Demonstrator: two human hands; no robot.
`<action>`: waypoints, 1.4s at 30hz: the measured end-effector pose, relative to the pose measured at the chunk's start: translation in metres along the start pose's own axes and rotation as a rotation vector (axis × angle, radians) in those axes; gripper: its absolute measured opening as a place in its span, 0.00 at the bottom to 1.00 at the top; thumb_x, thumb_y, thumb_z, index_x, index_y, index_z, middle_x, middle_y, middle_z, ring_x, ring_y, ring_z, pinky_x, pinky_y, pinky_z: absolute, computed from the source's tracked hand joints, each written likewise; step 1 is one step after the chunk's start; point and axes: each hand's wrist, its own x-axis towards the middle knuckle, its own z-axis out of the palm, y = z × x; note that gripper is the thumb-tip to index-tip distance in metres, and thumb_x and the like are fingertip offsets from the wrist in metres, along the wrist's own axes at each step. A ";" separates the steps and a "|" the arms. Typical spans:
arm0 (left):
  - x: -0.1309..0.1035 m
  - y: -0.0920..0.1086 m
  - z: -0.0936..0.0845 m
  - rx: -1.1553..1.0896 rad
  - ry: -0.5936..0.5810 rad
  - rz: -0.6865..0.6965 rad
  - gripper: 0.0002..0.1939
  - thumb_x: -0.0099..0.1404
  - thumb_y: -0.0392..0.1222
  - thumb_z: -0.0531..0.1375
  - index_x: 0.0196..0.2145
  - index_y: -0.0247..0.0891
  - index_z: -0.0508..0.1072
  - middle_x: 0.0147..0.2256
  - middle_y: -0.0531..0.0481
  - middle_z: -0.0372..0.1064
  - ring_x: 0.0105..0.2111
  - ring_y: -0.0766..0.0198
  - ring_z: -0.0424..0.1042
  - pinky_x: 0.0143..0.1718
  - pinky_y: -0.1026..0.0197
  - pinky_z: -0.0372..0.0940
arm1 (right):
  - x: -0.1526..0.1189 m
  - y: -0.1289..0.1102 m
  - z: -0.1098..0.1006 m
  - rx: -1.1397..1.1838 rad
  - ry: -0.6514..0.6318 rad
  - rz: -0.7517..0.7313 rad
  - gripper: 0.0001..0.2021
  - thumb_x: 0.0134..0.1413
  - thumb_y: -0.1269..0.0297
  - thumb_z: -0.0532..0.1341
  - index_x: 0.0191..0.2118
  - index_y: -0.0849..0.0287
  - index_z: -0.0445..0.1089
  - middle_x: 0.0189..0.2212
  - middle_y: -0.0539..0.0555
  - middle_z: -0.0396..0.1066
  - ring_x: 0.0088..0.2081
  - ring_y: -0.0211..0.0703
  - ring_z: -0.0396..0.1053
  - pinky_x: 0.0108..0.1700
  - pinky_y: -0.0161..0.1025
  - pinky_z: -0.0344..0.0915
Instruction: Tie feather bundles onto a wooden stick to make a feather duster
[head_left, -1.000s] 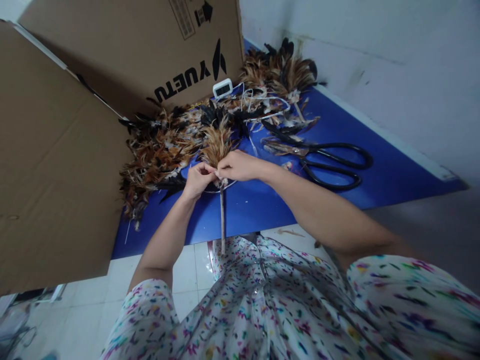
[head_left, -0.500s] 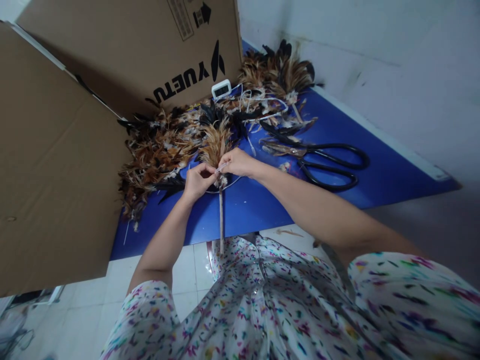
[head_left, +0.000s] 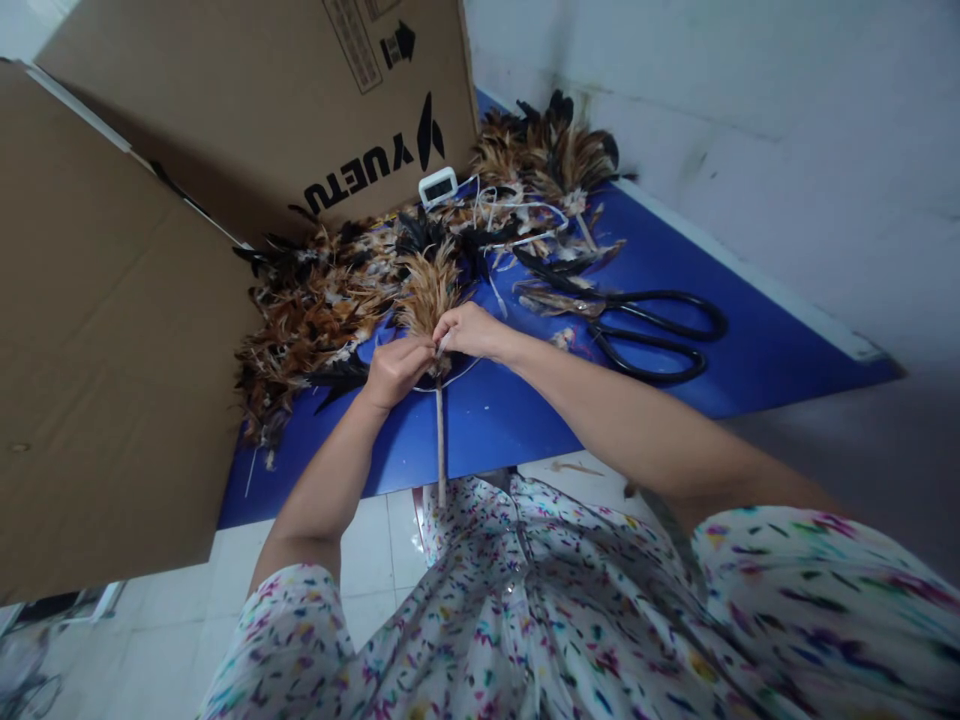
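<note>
Along the left and back of a blue table, see tall brown cardboard, printed in black on the back panel. At the right, face a pale wall. Wear a white shirt flecked with bright colours. On the table, in front of the cardboard, see a loose pile of brown and black feathers; near the wall, another feather bundle. To the right of the hands, see big black-handled scissors lying flat. At the middle of the table, have a feather duster, plumes pointing away, stick running past the near edge. At its neck, hold the left hand and right hand just beside each other, thumb and fingers pinched together on both. Against the back panel, notice a small white display. Smallest, see a pale strip clamped in the right fingertips; cannot make out anything in the left.
</note>
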 end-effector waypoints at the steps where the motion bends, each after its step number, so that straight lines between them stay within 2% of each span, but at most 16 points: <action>1: -0.001 -0.001 0.001 0.007 -0.002 0.006 0.04 0.65 0.34 0.60 0.35 0.37 0.75 0.37 0.45 0.79 0.38 0.65 0.78 0.39 0.65 0.70 | 0.000 0.000 0.000 0.016 0.004 -0.002 0.09 0.41 0.74 0.65 0.32 0.63 0.80 0.23 0.48 0.73 0.26 0.31 0.63 0.29 0.30 0.57; 3: -0.004 -0.003 0.002 -0.018 -0.006 -0.002 0.04 0.66 0.35 0.60 0.35 0.37 0.76 0.38 0.44 0.79 0.39 0.64 0.78 0.41 0.64 0.71 | 0.000 0.001 0.000 0.075 -0.004 -0.001 0.09 0.40 0.74 0.65 0.32 0.64 0.80 0.22 0.47 0.72 0.25 0.30 0.63 0.28 0.30 0.57; 7: -0.011 -0.007 0.002 -0.064 -0.014 -0.027 0.05 0.65 0.35 0.61 0.37 0.39 0.78 0.40 0.42 0.79 0.40 0.61 0.79 0.40 0.62 0.73 | -0.003 -0.001 0.000 0.200 -0.099 -0.021 0.12 0.39 0.77 0.64 0.33 0.64 0.79 0.23 0.47 0.72 0.26 0.30 0.64 0.30 0.28 0.60; 11: -0.016 -0.012 0.000 0.005 0.016 0.044 0.06 0.64 0.34 0.61 0.36 0.39 0.79 0.40 0.41 0.80 0.38 0.60 0.80 0.37 0.62 0.74 | -0.007 -0.006 -0.004 0.237 -0.171 -0.073 0.13 0.40 0.78 0.61 0.33 0.63 0.80 0.23 0.46 0.73 0.27 0.31 0.66 0.32 0.28 0.61; 15: -0.019 -0.015 -0.003 -0.009 0.003 0.007 0.05 0.64 0.35 0.62 0.37 0.39 0.79 0.40 0.42 0.80 0.40 0.58 0.80 0.39 0.60 0.75 | -0.009 -0.013 -0.010 0.258 -0.199 -0.122 0.15 0.42 0.79 0.58 0.33 0.64 0.80 0.23 0.47 0.75 0.27 0.31 0.68 0.33 0.28 0.63; 18: -0.019 -0.014 -0.006 -0.032 0.050 0.008 0.05 0.62 0.34 0.64 0.36 0.40 0.79 0.39 0.43 0.80 0.40 0.58 0.80 0.40 0.60 0.75 | -0.007 -0.015 -0.012 0.217 -0.195 -0.169 0.13 0.45 0.79 0.58 0.34 0.65 0.80 0.25 0.49 0.76 0.29 0.31 0.68 0.35 0.28 0.63; 23: -0.019 -0.009 -0.013 0.047 0.122 0.140 0.10 0.59 0.30 0.65 0.39 0.39 0.78 0.41 0.43 0.80 0.39 0.58 0.80 0.39 0.60 0.76 | -0.005 -0.018 -0.016 0.053 -0.271 -0.276 0.12 0.52 0.79 0.60 0.39 0.68 0.79 0.31 0.52 0.78 0.32 0.31 0.69 0.37 0.27 0.61; 25: -0.018 -0.008 -0.014 0.059 0.128 0.150 0.10 0.59 0.30 0.65 0.38 0.39 0.78 0.41 0.43 0.80 0.39 0.58 0.80 0.38 0.61 0.76 | -0.007 -0.021 -0.019 -0.009 -0.296 -0.297 0.12 0.53 0.79 0.60 0.41 0.68 0.78 0.33 0.54 0.78 0.33 0.31 0.69 0.37 0.27 0.60; 28: -0.018 -0.008 -0.015 0.058 0.150 0.125 0.11 0.58 0.30 0.65 0.38 0.41 0.79 0.40 0.45 0.80 0.37 0.59 0.81 0.37 0.61 0.76 | -0.011 -0.026 -0.022 -0.083 -0.307 -0.314 0.13 0.56 0.78 0.59 0.44 0.67 0.78 0.36 0.54 0.78 0.34 0.32 0.69 0.36 0.27 0.59; 32: -0.016 -0.007 -0.016 0.070 0.211 0.164 0.15 0.55 0.28 0.68 0.40 0.41 0.78 0.39 0.45 0.80 0.36 0.59 0.81 0.38 0.62 0.76 | -0.012 -0.028 -0.024 -0.163 -0.283 -0.341 0.12 0.58 0.73 0.59 0.44 0.63 0.78 0.39 0.54 0.79 0.38 0.34 0.72 0.37 0.28 0.59; 42: -0.023 -0.010 -0.014 0.144 0.212 0.118 0.07 0.57 0.33 0.67 0.35 0.39 0.78 0.37 0.45 0.80 0.33 0.61 0.80 0.34 0.63 0.74 | -0.015 -0.027 -0.017 -0.292 -0.235 -0.377 0.14 0.57 0.68 0.54 0.46 0.60 0.73 0.40 0.56 0.78 0.41 0.43 0.74 0.37 0.33 0.59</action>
